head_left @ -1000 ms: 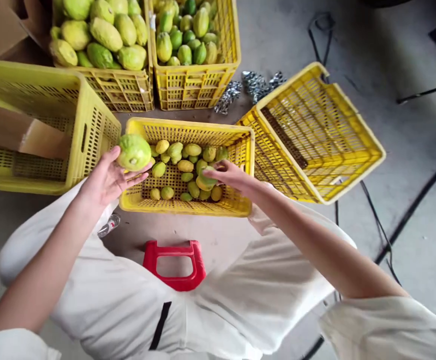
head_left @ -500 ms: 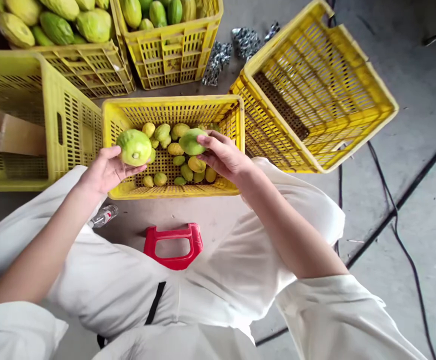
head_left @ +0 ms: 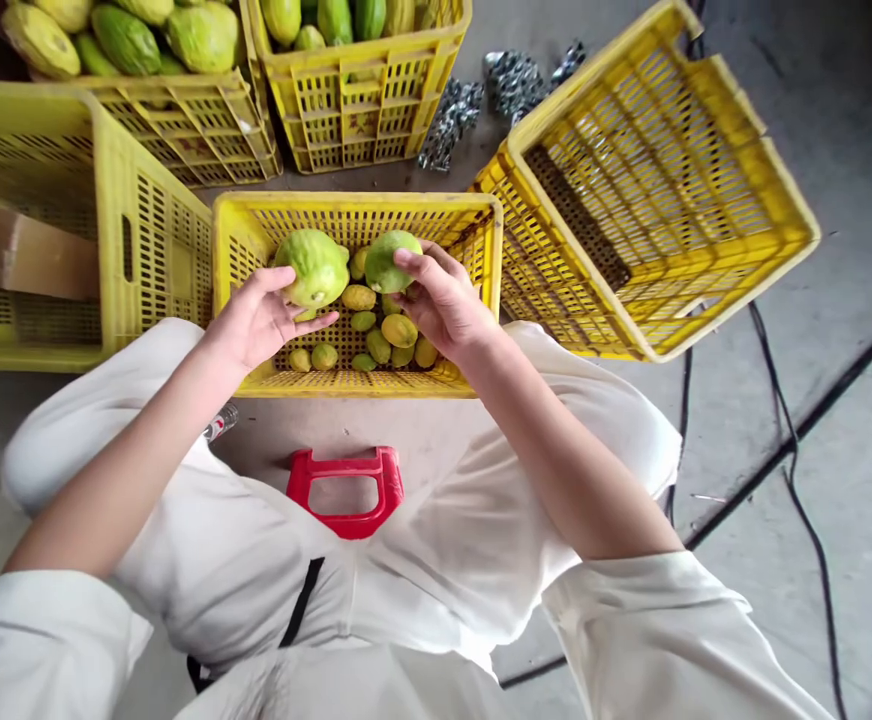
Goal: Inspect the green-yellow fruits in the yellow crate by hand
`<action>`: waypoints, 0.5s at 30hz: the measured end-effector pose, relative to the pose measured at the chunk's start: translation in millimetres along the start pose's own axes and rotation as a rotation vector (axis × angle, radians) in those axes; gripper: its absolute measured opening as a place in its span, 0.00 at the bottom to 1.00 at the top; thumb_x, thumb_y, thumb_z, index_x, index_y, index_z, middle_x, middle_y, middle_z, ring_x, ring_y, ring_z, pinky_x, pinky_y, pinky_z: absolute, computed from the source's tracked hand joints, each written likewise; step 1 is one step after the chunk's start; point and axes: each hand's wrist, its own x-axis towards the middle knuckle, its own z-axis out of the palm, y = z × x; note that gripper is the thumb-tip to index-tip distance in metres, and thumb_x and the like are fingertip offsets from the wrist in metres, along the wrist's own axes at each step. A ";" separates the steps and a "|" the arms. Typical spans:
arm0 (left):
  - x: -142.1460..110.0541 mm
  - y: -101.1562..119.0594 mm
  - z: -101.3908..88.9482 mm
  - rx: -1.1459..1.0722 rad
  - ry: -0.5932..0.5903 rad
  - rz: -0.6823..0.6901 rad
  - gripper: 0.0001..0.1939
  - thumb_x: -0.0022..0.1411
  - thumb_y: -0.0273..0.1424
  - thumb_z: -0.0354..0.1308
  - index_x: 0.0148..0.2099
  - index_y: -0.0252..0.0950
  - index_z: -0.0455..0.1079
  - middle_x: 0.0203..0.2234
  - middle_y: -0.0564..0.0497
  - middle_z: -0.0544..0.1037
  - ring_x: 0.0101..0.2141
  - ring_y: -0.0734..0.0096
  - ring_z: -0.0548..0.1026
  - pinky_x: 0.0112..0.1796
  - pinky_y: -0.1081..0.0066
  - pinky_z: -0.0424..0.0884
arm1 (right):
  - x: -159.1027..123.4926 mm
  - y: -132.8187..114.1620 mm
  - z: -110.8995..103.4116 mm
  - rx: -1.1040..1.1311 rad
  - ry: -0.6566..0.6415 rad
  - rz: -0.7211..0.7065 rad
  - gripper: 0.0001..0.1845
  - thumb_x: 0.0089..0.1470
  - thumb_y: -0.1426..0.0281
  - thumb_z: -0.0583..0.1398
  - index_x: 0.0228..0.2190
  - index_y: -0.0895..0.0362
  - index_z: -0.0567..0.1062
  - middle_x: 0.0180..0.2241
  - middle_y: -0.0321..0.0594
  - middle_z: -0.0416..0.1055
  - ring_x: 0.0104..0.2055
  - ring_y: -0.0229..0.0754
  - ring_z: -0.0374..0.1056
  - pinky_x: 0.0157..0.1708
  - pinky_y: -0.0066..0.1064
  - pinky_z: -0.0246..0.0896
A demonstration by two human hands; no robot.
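My left hand [head_left: 263,310] grips a large, round yellow-green fruit [head_left: 312,267] with a bumpy outline, thumb on its left side and lower fingers spread out beneath. A smaller, smoother green fruit [head_left: 389,262] is held in my right hand [head_left: 443,300], between the thumb and fingers, some of which are hidden behind it. Both fruits are above a yellow plastic crate [head_left: 357,205], side by side with a narrow gap between them. On the crate's bottom lie several small yellow and green fruits [head_left: 399,331], partly covered by my hands. The exact kind of fruit is unclear.
Two crates of larger fruits [head_left: 365,100] stand behind. At left is a crate [head_left: 158,240] with a cardboard piece [head_left: 53,255]; at right, a tilted yellow crate [head_left: 676,180]. A red plastic handle-like frame [head_left: 346,525] sits between my legs. Black cables [head_left: 796,440] cross the floor.
My left hand has moved right and slightly up with the large fruit, bringing it close to the green one. My right hand's fruit has tilted and risen a little. The view has shifted slightly.
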 end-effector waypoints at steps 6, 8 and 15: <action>11.0 9.1 23.5 -0.019 -0.001 0.030 0.23 0.64 0.44 0.74 0.55 0.39 0.79 0.45 0.42 0.90 0.56 0.44 0.88 0.58 0.50 0.87 | 6.6 -8.9 -4.2 0.030 0.018 -0.004 0.37 0.41 0.42 0.82 0.45 0.45 0.77 0.50 0.37 0.83 0.62 0.52 0.78 0.61 0.46 0.80; 12.5 10.8 23.1 0.028 -0.045 0.026 0.24 0.62 0.43 0.76 0.56 0.39 0.79 0.46 0.42 0.90 0.55 0.45 0.88 0.58 0.50 0.88 | 10.0 -11.1 -6.4 0.026 -0.008 0.008 0.37 0.40 0.42 0.82 0.44 0.45 0.79 0.48 0.38 0.84 0.64 0.55 0.77 0.62 0.50 0.79; 13.9 10.8 18.9 0.131 -0.042 0.019 0.21 0.57 0.40 0.74 0.51 0.41 0.79 0.45 0.43 0.89 0.58 0.43 0.86 0.57 0.47 0.87 | 9.7 -14.4 -2.3 0.036 0.016 0.067 0.35 0.37 0.40 0.84 0.37 0.45 0.79 0.44 0.39 0.85 0.62 0.59 0.77 0.64 0.53 0.78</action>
